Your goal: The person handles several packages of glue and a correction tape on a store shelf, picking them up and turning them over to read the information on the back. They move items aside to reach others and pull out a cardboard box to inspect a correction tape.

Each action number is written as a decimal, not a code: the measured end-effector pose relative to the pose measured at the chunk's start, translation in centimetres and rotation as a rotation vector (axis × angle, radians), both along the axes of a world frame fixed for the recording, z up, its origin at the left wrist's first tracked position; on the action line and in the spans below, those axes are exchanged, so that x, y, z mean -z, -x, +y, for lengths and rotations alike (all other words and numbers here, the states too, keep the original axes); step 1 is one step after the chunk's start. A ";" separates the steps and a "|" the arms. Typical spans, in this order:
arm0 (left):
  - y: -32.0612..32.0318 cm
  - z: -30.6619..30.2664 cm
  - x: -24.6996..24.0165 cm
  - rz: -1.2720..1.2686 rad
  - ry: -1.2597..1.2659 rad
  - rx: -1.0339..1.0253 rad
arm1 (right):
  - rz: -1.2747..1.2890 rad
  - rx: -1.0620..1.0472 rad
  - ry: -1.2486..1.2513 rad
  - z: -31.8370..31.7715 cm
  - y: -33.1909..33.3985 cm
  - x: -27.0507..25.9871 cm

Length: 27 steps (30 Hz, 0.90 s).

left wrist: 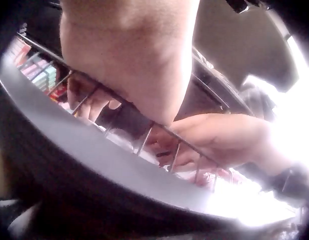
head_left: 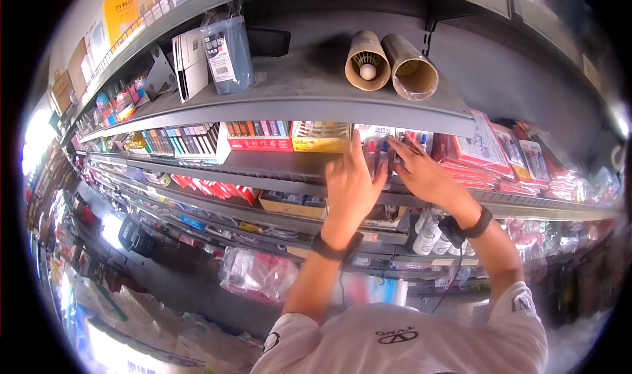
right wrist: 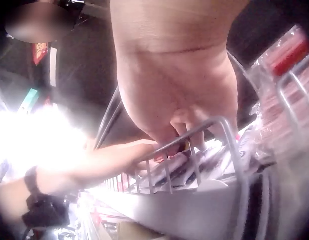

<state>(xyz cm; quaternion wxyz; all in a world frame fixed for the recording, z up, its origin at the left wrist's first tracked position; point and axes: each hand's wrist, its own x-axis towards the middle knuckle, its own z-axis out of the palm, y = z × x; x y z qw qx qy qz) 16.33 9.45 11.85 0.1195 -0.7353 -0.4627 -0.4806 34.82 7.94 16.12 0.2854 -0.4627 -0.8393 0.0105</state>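
White carded packs (head_left: 375, 132), with red and blue pieces under clear plastic, stand on the middle shelf. My left hand (head_left: 351, 186) is at their left side, index finger pointing up and thumb spread towards the packs' front. From the right, my right hand (head_left: 428, 176) reaches across with its fingers extended over the packs' front. In the right wrist view, the fingers of the right hand (right wrist: 182, 100) point down behind the wire rail onto white packs (right wrist: 209, 162). The left wrist view shows the left hand (left wrist: 94, 100) behind the same rail, its fingertips partly hidden.
A wire rail (right wrist: 169, 145) edges the shelf front. Yellow and red boxes (head_left: 320, 137) stand left of the packs, red-and-clear packets (head_left: 471, 153) lie in a pile at right. The upper shelf's edge (head_left: 296, 110) overhangs the hands; two cardboard tubes (head_left: 367, 61) lie on it.
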 end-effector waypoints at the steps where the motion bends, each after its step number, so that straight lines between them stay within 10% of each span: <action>1: 0.0 -0.1 -0.1 -0.015 -0.006 -0.001 | 0.002 -0.010 0.005 0.1 0.1 -0.1; 27: -3.4 -3.0 -0.8 0.093 -0.037 0.206 | 0.192 0.348 -0.401 -14.9 -8.1 4.3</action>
